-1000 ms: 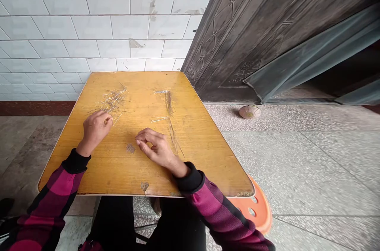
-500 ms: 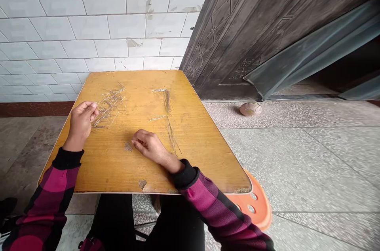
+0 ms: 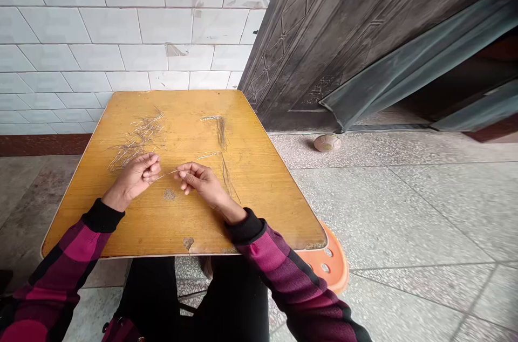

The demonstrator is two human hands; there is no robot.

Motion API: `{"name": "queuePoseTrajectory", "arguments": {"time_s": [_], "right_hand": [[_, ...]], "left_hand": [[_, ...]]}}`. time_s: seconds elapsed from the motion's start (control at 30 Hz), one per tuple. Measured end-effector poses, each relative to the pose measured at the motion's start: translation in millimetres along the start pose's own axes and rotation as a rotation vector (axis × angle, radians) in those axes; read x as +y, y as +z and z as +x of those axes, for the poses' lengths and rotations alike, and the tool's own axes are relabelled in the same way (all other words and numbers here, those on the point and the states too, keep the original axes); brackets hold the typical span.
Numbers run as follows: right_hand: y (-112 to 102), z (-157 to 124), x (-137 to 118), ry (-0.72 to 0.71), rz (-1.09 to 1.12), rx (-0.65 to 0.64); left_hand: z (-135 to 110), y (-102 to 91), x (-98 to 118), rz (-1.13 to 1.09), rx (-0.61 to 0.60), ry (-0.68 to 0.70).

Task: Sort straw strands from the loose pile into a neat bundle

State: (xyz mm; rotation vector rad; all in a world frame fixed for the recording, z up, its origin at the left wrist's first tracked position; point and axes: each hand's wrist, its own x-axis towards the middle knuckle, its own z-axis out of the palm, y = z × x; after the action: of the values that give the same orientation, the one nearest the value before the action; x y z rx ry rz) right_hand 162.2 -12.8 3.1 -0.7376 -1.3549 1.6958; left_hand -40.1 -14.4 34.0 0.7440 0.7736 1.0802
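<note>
Thin pale strand [image 3: 167, 173]: held across the gap between the hands, over the middle of the tabletop; too fine to tell fibre from wire.
Left hand [image 3: 134, 176]: fingers curled closed on the strand's left end, beside the lower edge of the loose pile.
Right hand [image 3: 200, 179]: thumb and fingers pinching the strand's right end, just above a worn patch.
Hands: apart, joined only by the strand; neither clamps anything else.
Loose pile [image 3: 137, 139]: pale and dark strands scattered at angles, at the far left of the tabletop.
Bunches [image 3: 221, 132]: two narrow dark-and-pale bunches lie to the right, one above the other, the lower just beside the right hand.
Tabletop [image 3: 263, 207]: yellow wood veneer, chipped at the near edge — worn patch [image 3: 169, 195] near its centre.
Sleeves [image 3: 76, 245]: magenta-and-black check with black cuffs.
Beyond the table: white tiled wall [image 3: 81, 24], dark embossed metal door [image 3: 307, 34], small scuffed ball [image 3: 327, 143] on the terrazzo floor [image 3: 404, 207].
Near right: orange plastic stool [image 3: 329, 255], partly under the table.
</note>
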Motion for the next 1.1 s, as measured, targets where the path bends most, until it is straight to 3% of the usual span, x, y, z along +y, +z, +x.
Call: {"name": "queuePoseTrajectory", "arguments": {"time_s": [0.17,0.3,0.37,0.5,0.57,0.63,0.73,0.87,1.1], "right_hand": [[0.9,-1.0,0.7,0.1,0.074,-0.019],[-0.8,0.5,-1.4,0.147,0.161,0.07],[-2.1,1.3,-3.3,0.163,0.199,0.109],[-3.8,1.5,-5.6,0.241,0.212,0.102],[-3.6,0.8,-5.9,0.294,0.168,0.064],[-2.8,-0.1,-6.1,0.35,0.108,0.015],[-1.5,-1.4,-7.1,0.424,0.034,-0.049],[-1.6,-2.1,-10.6,0.482,-0.003,-0.122],[-4.9,-2.3,-12.2,0.537,-0.05,-0.254]], "left_hand": [[-1.0,4.9,-3.1,0.106,0.042,0.052],[-2.8,1.5,-4.1,0.274,0.131,0.183],[-5.2,-1.4,-5.4,0.474,0.189,0.352],[-13.4,-1.4,-4.8,1.0,0.27,0.85],[-16.7,4.1,0.1,1.183,0.229,1.014],[-17.4,13.2,8.5,1.336,0.129,1.087],[-13.3,30.2,23.0,1.504,-0.087,1.073],[-5.4,49.1,35.4,1.551,-0.356,0.975],[1.1,65.1,45.5,1.588,-0.448,0.808]]}}
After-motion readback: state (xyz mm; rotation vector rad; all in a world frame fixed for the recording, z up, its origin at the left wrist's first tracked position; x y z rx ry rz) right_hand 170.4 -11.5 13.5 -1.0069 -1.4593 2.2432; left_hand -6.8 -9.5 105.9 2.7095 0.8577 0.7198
